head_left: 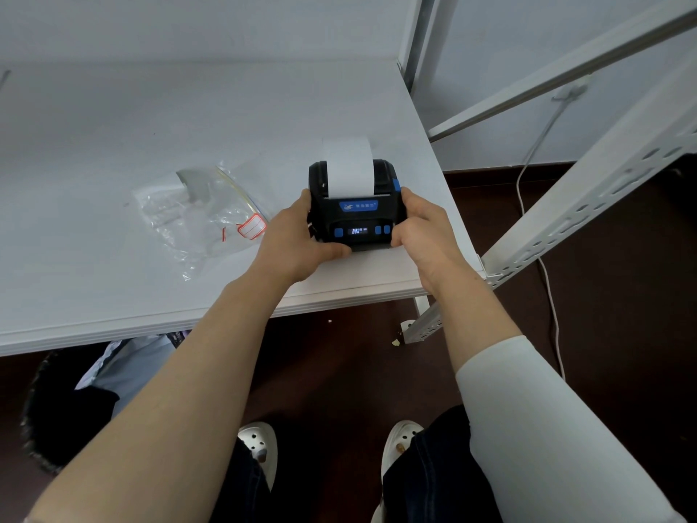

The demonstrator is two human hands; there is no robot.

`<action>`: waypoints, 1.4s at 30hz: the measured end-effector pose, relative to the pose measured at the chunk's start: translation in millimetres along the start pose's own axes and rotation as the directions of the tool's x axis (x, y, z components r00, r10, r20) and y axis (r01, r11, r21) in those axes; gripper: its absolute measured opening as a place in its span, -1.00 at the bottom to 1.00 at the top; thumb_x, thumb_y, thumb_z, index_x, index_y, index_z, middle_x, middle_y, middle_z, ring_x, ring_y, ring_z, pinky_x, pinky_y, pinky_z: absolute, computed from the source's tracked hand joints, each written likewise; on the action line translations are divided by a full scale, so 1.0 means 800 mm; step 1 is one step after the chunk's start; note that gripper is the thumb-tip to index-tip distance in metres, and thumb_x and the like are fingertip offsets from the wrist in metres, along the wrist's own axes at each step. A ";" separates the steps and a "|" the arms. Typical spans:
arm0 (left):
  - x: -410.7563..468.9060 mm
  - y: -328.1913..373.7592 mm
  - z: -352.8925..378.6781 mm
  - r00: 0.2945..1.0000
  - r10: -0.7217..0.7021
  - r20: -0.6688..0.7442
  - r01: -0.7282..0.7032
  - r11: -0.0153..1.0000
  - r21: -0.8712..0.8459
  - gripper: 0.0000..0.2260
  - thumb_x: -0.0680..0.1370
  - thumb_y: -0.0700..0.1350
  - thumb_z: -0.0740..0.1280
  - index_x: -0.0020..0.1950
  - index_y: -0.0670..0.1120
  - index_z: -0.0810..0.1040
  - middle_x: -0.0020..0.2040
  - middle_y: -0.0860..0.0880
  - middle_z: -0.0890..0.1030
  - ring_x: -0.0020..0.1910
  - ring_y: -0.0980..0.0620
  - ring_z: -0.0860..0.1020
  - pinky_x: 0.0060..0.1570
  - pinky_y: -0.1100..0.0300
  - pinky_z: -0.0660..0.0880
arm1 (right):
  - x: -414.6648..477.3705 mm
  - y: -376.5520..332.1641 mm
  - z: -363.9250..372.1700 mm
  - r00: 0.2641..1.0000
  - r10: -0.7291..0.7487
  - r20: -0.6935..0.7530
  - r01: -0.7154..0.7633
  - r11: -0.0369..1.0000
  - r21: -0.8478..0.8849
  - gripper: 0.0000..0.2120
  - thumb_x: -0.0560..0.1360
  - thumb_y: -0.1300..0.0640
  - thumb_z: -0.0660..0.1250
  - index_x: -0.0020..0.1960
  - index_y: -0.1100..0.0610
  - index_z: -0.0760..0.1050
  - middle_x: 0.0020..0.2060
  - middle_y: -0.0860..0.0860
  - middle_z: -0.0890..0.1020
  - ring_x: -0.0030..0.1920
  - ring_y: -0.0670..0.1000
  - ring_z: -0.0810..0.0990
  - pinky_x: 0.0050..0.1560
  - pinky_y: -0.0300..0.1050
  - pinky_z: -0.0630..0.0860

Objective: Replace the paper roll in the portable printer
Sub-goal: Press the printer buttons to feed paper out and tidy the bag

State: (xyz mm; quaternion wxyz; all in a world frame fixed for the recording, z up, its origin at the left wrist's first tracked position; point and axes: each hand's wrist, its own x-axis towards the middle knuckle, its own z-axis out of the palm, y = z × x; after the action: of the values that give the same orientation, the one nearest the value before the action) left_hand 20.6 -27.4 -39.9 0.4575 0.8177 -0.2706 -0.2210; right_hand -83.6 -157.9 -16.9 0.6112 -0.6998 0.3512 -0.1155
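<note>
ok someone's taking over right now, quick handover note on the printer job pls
Left hand: grips the printer's left side.
Right hand: grips its right side.
Printer: on the white table near its right corner, display lit, lid looks shut.
Paper strip: feeds up out of the slot, so a roll appears loaded.
Clear plastic bag: lies left of the printer.
Left: probably tear off the strip and test feed.

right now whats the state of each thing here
printer: on table, display lit, lid shut
paper: strip sticking out of printer
left hand: gripping printer's left side
right hand: gripping printer's right side
bag: lying flat on table
</note>
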 end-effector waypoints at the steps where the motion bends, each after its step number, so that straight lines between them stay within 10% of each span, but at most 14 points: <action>1: 0.000 0.000 0.000 1.000 -0.001 -0.001 0.001 1.000 0.002 -0.43 0.28 -0.23 0.55 0.24 -0.12 0.44 0.06 -0.05 0.60 0.09 -0.09 0.57 0.18 -0.07 0.51 | 0.000 0.000 0.000 1.000 -0.002 -0.001 0.002 1.000 0.000 -0.48 0.28 0.54 0.10 0.13 0.17 0.49 0.10 0.21 0.58 0.01 0.00 0.48 -0.02 -0.20 0.45; 25: -0.006 0.011 -0.004 0.999 -0.035 0.034 0.035 0.999 0.017 -0.42 0.27 -0.19 0.54 0.25 -0.12 0.44 0.09 -0.06 0.61 0.10 -0.08 0.57 0.18 -0.06 0.52 | -0.007 -0.010 -0.001 1.000 0.006 0.020 -0.006 1.000 -0.012 -0.51 0.32 0.53 0.11 0.13 0.17 0.48 0.10 0.19 0.58 -0.08 -0.11 0.49 -0.11 -0.29 0.45; 30: -0.005 0.039 -0.011 0.982 -0.156 -0.106 0.127 0.962 -0.243 -0.39 0.45 -0.21 0.32 0.49 -0.08 0.24 0.45 -0.02 0.37 0.42 0.04 0.34 0.37 0.16 0.31 | 0.000 -0.032 0.002 0.987 -0.001 -0.160 0.007 0.999 0.040 -0.56 0.46 0.36 0.16 0.34 0.19 0.37 0.31 0.11 0.48 0.27 0.03 0.46 0.25 -0.16 0.39; 35: 0.035 0.085 -0.028 0.951 -0.247 -0.184 0.131 0.865 -0.484 -0.54 0.50 -0.25 0.29 0.41 -0.17 0.38 0.15 -0.01 0.57 0.07 0.08 0.54 0.01 0.33 0.46 | 0.047 -0.073 0.002 0.986 -0.062 -0.152 0.043 0.991 -0.130 -0.63 0.49 0.14 0.21 0.29 0.13 0.43 0.27 0.04 0.52 0.21 -0.03 0.46 0.38 -0.02 0.31; 40: 0.090 0.119 -0.041 0.976 -0.149 -0.158 0.052 0.867 -0.496 -0.79 0.44 -0.39 0.27 -0.06 -0.10 0.54 -0.01 -0.09 0.47 -0.03 -0.03 0.44 0.09 0.12 0.47 | 0.089 -0.120 0.003 0.994 -0.082 -0.068 0.078 0.995 -0.069 -0.63 0.52 0.18 0.22 0.22 0.41 0.39 0.15 0.36 0.52 -0.13 0.18 0.50 -0.23 -0.22 0.36; 42: 0.108 0.127 -0.048 0.977 -0.113 -0.183 0.010 0.876 -0.483 -0.70 0.45 -0.43 0.25 0.10 -0.17 0.54 0.01 -0.10 0.51 0.00 -0.04 0.48 0.07 0.16 0.46 | 0.107 -0.134 0.003 0.994 -0.088 -0.063 0.088 0.996 0.004 -0.60 0.50 0.18 0.29 0.30 0.29 0.40 0.08 0.23 0.58 -0.15 0.04 0.52 -0.24 -0.25 0.36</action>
State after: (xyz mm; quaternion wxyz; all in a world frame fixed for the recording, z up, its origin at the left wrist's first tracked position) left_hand 84.6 -103.3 57.1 0.6636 0.7057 -0.1325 -0.2098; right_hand 17.2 -209.6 60.4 0.5966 -0.7087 0.3386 -0.1651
